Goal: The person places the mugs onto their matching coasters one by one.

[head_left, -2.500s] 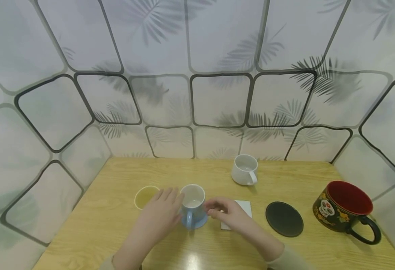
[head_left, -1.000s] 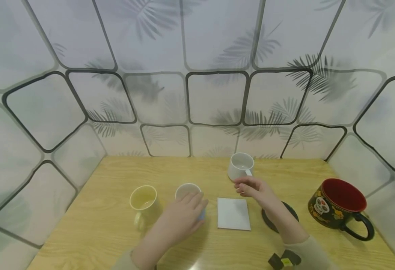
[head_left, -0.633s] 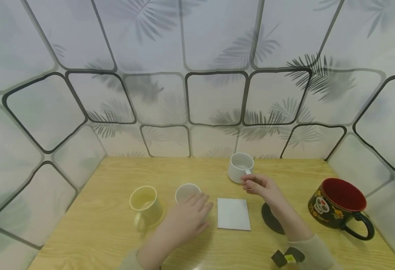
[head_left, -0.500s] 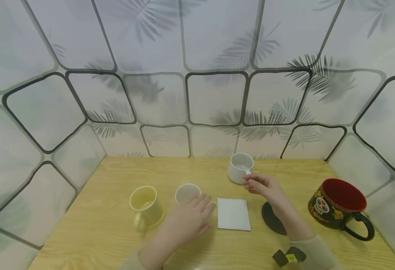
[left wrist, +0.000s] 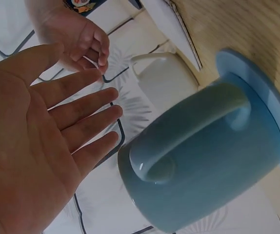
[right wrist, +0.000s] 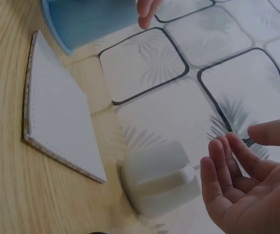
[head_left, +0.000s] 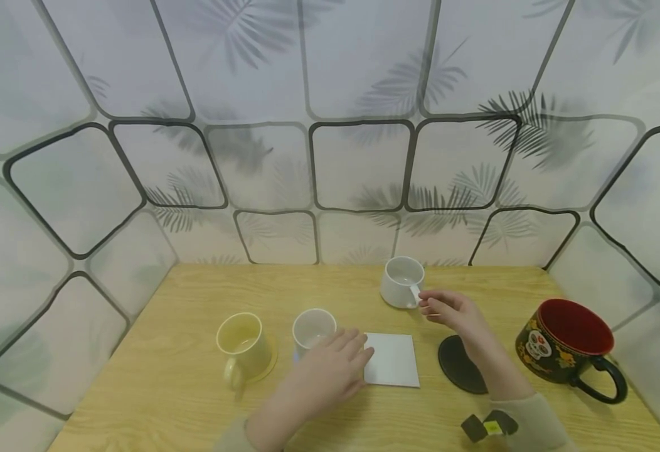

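Just beside the left hand [head_left: 330, 365], which is held straight-fingered with nothing grasped, a blue mug [left wrist: 213, 161] is stood on a blue coaster [left wrist: 267, 87]. To that hand's left a yellow mug [head_left: 244, 346] is placed; to its right, a white square pad [head_left: 393, 361]. Farther off, the right hand [head_left: 455, 314] is held loosely curved, unfilled, near the handle of a white mug [head_left: 399, 287] standing on the surface [head_left: 285, 285].

The white mug [head_left: 395, 291] stands upright near the far edge of the bench [head_left: 155, 376]. The blue mug [left wrist: 218, 161], white inside, stands closer; a round blue coaster [left wrist: 253, 73] lies under it.
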Tool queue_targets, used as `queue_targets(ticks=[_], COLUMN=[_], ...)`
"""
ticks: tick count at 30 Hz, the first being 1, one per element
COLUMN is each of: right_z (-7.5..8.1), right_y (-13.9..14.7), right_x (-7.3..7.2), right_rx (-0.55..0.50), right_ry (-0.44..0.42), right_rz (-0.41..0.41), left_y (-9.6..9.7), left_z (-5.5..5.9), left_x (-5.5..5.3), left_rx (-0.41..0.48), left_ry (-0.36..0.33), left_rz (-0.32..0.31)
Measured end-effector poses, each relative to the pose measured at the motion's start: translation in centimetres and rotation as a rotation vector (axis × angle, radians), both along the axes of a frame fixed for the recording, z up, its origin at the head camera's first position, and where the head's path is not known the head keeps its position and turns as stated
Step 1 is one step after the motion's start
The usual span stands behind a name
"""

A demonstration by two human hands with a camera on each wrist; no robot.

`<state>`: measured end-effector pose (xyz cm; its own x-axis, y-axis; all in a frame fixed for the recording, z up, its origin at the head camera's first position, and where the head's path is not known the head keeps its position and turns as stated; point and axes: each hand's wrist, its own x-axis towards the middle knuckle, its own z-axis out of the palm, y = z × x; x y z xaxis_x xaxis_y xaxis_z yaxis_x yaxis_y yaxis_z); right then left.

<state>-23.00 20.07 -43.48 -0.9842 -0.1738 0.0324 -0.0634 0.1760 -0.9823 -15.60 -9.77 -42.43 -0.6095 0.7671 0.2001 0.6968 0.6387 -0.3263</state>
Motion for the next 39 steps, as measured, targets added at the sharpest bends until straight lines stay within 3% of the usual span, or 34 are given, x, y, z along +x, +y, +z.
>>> queue_targets(ticks=[22, 28, 33, 39], right_z=[-2.0, -2.4, -2.8, -3.2], right_y=[1.1, 1.2, 1.4, 1.8], right_x=[-0.9, -1.3, -1.6, -2.0], right_rx=[0.009, 0.028, 0.035, 0.027], right_ry=[-0.12, -0.148, -0.163, -0.173], right_rz=[-0.074, -0.068, -0.077, -0.078], left_y=[1.3, 1.6, 1.7, 1.8], left_z=[-1.8, -2.5, -3.0, -3.2], left_x=[-0.1, -0.3, -0.5, -0.5], left_rx=[-0.02, -0.043, -0.052, -0.058], left_ry=[-0.094, -0.138, -0.124, -0.166], left_rz=[-0.004, 0.02, 0.031, 0.083])
